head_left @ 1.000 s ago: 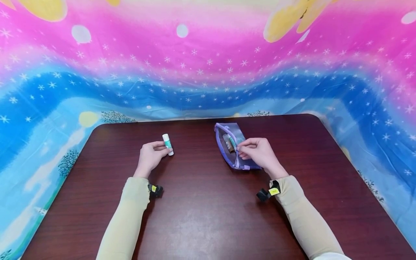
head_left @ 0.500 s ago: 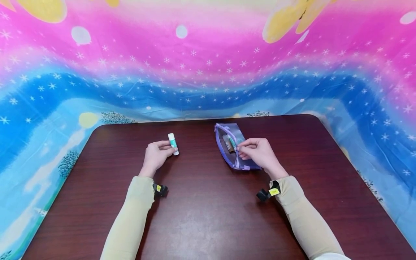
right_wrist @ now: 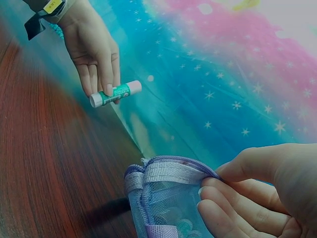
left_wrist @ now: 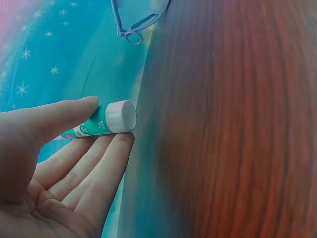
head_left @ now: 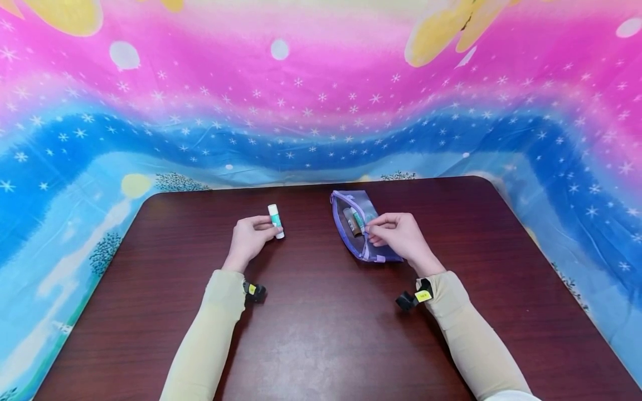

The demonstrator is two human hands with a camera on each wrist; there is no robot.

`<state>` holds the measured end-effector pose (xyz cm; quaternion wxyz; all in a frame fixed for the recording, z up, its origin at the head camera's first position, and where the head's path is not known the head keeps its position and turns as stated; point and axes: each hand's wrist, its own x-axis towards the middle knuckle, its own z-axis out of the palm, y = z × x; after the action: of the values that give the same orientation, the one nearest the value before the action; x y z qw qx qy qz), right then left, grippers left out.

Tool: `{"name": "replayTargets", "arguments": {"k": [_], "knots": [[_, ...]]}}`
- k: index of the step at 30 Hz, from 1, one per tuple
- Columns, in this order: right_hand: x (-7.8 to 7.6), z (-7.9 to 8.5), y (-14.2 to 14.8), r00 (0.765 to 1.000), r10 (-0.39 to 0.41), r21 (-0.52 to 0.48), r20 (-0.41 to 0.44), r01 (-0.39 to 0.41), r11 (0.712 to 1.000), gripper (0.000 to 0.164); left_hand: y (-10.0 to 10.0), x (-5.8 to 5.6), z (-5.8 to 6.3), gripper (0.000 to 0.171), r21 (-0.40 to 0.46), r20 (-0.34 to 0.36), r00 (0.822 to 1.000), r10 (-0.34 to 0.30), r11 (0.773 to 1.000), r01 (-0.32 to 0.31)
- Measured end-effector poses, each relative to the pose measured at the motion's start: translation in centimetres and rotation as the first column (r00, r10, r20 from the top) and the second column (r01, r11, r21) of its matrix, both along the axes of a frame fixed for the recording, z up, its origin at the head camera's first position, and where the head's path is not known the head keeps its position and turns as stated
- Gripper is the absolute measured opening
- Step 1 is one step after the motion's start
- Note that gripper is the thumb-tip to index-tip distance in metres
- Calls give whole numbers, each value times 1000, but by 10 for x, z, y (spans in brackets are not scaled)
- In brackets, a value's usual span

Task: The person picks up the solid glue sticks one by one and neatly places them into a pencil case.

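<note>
My left hand (head_left: pixel 252 238) pinches a green and white glue stick (head_left: pixel 276 221) between thumb and fingers, to the left of the pouch. In the left wrist view the white end of the glue stick (left_wrist: pixel 121 117) faces the camera, with the thumb on its green label. My right hand (head_left: pixel 401 236) pinches the zipper edge of a purple mesh pouch (head_left: pixel 382 253), whose mouth gapes toward the left. Inside the pouch lie a brown-and-clear tube (head_left: pixel 353 223) and a green item (head_left: pixel 358 217). The right wrist view shows thumb and forefinger on the pouch's edge (right_wrist: pixel 178 172).
A dark red-brown wooden table (head_left: pixel 301 334) lies under both hands. Behind it and along its sides hangs a pink and blue patterned cloth (head_left: pixel 311 111). Black camera mounts (head_left: pixel 256 292) sit on both wrists.
My left hand has moved right with the glue stick, nearer to the pouch. My right hand and the pouch have stayed in place.
</note>
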<state>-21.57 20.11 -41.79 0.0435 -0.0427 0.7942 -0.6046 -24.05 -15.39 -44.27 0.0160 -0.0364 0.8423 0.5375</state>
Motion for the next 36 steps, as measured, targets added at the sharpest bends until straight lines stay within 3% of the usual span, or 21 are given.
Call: {"name": "replayTargets", "arguments": {"k": [10,22,36], "knots": [[0,0,0,1000,3,-3,-3,-3,1000,18,13,1,-1,46,-13,3,999,-33,999,33],[1,1,1,1000,9,-16,-12,-9,1000,20,30,-4,-5,41,23,1,998,-67,997,67],[2,3,0,1000,2,-10,-1,-2,1000,19,49,-2,-6,38,73,24,995,-92,993,91]]}}
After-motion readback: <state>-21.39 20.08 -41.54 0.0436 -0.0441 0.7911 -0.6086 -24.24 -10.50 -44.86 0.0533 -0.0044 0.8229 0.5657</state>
